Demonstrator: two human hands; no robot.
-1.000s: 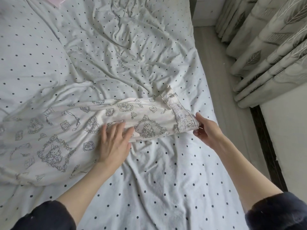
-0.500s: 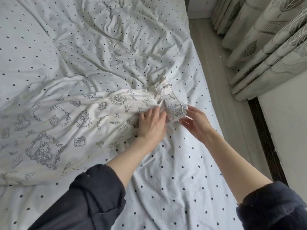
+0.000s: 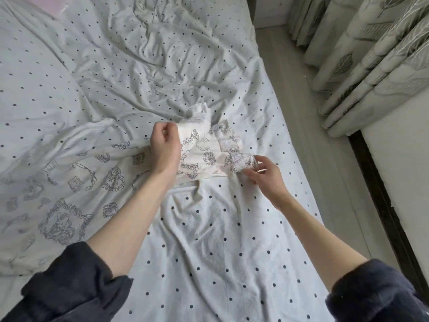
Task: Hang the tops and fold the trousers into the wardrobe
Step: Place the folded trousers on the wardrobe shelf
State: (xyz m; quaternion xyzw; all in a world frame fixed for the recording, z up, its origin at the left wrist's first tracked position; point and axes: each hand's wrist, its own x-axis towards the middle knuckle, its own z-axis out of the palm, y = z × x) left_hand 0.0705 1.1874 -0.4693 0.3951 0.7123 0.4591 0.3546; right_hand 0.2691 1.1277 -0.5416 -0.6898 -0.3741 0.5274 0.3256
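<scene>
— Where were the trousers (image 3: 76, 180)?

— Spread flat across the dotted bedsheet (image 3: 220, 240), the bulk of them at the left, so there was a surface to fold against.

— And the left hand (image 3: 165, 145)?

— Its fingers were curled round a bunch of cloth near the leg's end, probably to lift it.

— The right hand (image 3: 263, 174)?

— Thumb and fingertips pinched the lace cuff (image 3: 234, 151), likely keeping that edge straight. The curtains (image 3: 371, 54) hung beyond the bed.
</scene>
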